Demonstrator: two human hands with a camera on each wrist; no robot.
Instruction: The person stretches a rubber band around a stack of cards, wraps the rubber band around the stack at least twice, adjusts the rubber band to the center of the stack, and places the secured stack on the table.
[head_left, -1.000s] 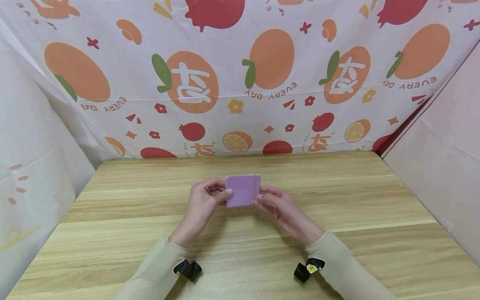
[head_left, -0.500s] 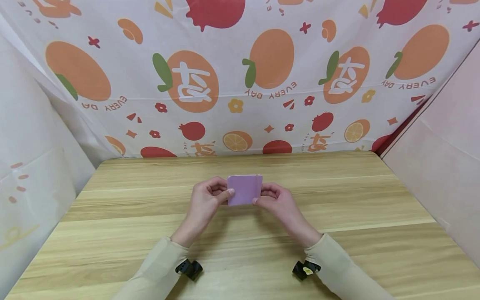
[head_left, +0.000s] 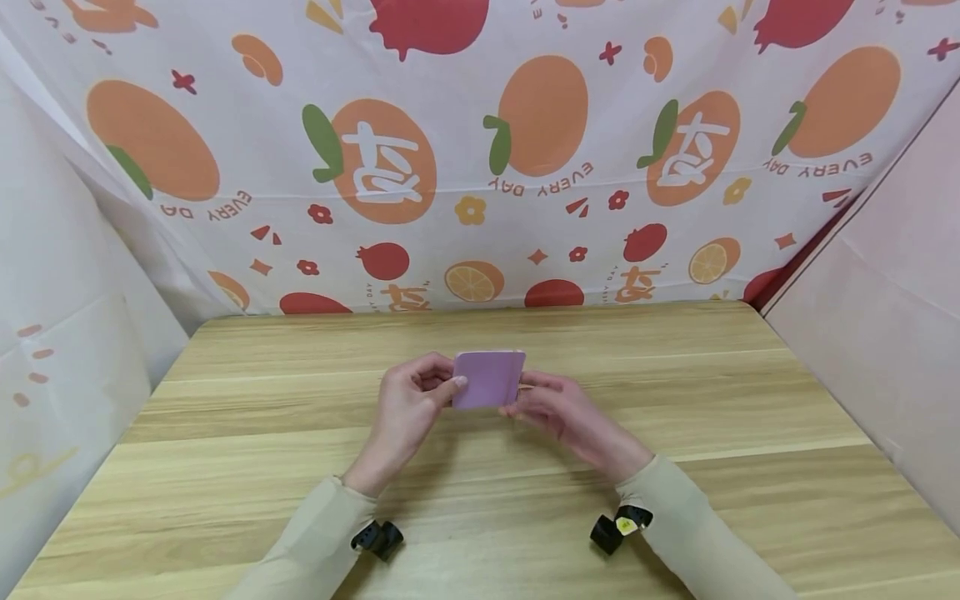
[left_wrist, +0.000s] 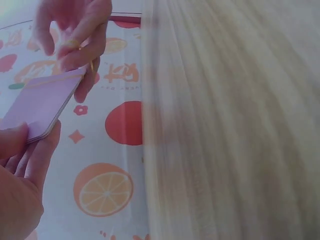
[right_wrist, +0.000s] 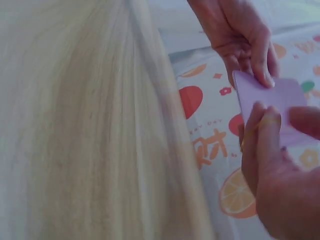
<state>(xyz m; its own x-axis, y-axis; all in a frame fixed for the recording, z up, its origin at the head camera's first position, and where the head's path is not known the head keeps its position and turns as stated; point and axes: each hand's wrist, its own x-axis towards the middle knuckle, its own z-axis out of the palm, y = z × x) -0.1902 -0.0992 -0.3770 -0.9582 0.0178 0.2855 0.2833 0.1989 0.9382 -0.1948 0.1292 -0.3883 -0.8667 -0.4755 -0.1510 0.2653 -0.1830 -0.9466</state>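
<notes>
My left hand (head_left: 405, 407) grips the left edge of a thin purple notebook (head_left: 486, 379) with rounded corners, thumb on its face and fingers behind. The notebook is held up above the table, face towards me. A thin yellowish rubber band (left_wrist: 55, 79) crosses it near its right edge in the left wrist view. My right hand (head_left: 576, 418) is at that right edge, with a loop of the band around its fingers (right_wrist: 267, 132) in the right wrist view. Its thumb stands apart from the notebook there.
A wood-grain table (head_left: 247, 467) lies beneath both hands. Behind its far edge hangs a white cloth (head_left: 465, 150) printed with fruit, and pale cloth walls (head_left: 885, 317) flank both sides. A black wrist camera (head_left: 606, 535) is strapped over each beige sleeve.
Half a second ago my right thumb pressed the notebook's lower right corner; now the right hand has shifted slightly right and down, its fingers turned at the band. The left hand keeps its grip.
</notes>
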